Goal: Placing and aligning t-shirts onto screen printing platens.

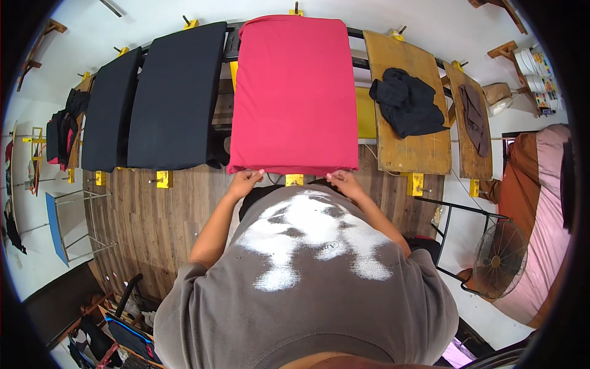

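Observation:
A red shirt [295, 92] is stretched smooth over a long board straight ahead of me, its near hem hanging at the board's front edge. My left hand [246, 182] pinches the left part of that hem between closed fingers. At the hem's right corner, my right hand [345, 183] holds the cloth in a similar pinch. Both forearms reach forward from my body. Left of the red shirt, a black shirt [177, 95] covers a neighbouring board. Another black shirt [109, 114] covers the board beyond it.
On the right, a bare-edged wooden board [405, 157] carries a crumpled black garment [409, 101]. A brown cloth [473, 117] lies on the board past it. A standing fan [501, 258] is at the right, a blue-topped stool [56, 229] at the left. Yellow clamps [162, 179] jut from the boards' near ends.

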Motion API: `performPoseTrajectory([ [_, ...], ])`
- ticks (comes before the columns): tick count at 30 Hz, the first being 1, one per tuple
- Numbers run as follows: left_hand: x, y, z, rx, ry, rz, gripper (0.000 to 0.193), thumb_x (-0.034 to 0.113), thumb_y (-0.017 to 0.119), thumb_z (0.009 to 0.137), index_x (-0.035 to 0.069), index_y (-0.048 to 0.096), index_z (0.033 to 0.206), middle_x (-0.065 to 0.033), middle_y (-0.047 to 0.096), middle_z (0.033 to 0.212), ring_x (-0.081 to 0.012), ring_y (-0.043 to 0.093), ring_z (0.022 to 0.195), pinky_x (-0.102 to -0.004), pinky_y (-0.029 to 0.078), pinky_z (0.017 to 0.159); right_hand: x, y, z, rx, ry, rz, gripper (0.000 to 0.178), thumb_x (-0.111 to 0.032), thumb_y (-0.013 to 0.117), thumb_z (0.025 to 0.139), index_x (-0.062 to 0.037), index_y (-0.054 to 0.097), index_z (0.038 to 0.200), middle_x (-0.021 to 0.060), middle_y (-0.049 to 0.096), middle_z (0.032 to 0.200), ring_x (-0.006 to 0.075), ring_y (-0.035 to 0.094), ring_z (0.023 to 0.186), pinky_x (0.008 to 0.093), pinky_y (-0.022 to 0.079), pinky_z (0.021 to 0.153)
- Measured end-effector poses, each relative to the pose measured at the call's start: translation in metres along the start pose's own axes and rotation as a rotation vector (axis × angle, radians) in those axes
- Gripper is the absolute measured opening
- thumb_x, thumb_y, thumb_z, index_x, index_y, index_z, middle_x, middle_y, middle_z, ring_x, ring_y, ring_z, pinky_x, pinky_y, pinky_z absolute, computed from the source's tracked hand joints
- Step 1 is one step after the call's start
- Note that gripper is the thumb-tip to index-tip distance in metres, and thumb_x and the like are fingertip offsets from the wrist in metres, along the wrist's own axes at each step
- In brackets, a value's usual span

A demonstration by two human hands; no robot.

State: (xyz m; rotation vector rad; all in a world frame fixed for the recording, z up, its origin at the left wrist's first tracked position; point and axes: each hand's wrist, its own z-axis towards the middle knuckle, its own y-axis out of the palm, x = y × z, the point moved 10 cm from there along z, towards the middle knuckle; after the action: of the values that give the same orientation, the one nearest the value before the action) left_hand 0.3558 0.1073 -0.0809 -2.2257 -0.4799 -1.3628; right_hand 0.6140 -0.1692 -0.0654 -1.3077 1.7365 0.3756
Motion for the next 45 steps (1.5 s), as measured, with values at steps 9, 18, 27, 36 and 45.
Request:
performPoseTrajectory([
  [9,-0.005,-0.053,-0.053,0.058,-0.451,-0.281,0.048,0.043,0.072,0.091,0.012,0.059,0.126,0.0005,0.068,0.109,-0.0112,0.058,0.099,-0.0324,0.044,0.089,0.053,-0.056,-0.036,0.260,0.261,0.684,0.034,-0.030,0.054,0.101,-0.0065,0.060,0.125,0.0049,0.067,0.106,0.0145,0.063,0.086,0.0290,0.049,0.067],
  [18,-0.015,-0.033,-0.029,0.289,-0.428,-0.956,0.035,0.051,0.063,0.097,0.017,0.062,0.107,0.0047,0.064,0.096,-0.0102,0.058,0.090,-0.0330,0.044,0.085,0.032,-0.045,-0.025,0.384,0.285,0.912,0.038,-0.048,0.060,0.100,-0.0100,0.062,0.098,0.0010,0.064,0.089,0.0142,0.061,0.072,0.0280,0.047,0.060],
  [27,-0.012,-0.064,-0.046,0.484,-0.382,-0.617,0.027,0.043,0.062,0.100,0.017,0.065,0.095,0.0074,0.060,0.079,-0.0046,0.054,0.071,-0.0232,0.039,0.065,0.032,-0.069,-0.038,0.479,0.251,0.554,0.039,-0.046,0.052,0.104,-0.0086,0.063,0.101,-0.0007,0.061,0.080,0.0092,0.061,0.061,0.0235,0.044,0.051],
  [36,-0.013,-0.066,-0.048,0.475,-0.350,-0.508,0.033,0.046,0.062,0.099,0.016,0.065,0.085,0.0062,0.062,0.077,-0.0058,0.052,0.070,-0.0248,0.037,0.066,0.034,-0.071,-0.036,0.414,0.251,0.413,0.041,-0.048,0.049,0.105,-0.0094,0.062,0.099,-0.0020,0.060,0.081,0.0092,0.060,0.064,0.0229,0.044,0.054],
  [45,-0.046,-0.024,-0.068,0.405,-0.835,-0.884,0.026,0.048,0.054,0.100,0.024,0.062,0.093,0.0074,0.062,0.080,-0.0101,0.051,0.070,-0.0313,0.042,0.073,0.044,-0.054,-0.044,0.316,0.361,0.425,0.034,-0.038,0.053,0.104,-0.0076,0.066,0.103,0.0001,0.062,0.083,0.0120,0.061,0.067,0.0268,0.047,0.057],
])
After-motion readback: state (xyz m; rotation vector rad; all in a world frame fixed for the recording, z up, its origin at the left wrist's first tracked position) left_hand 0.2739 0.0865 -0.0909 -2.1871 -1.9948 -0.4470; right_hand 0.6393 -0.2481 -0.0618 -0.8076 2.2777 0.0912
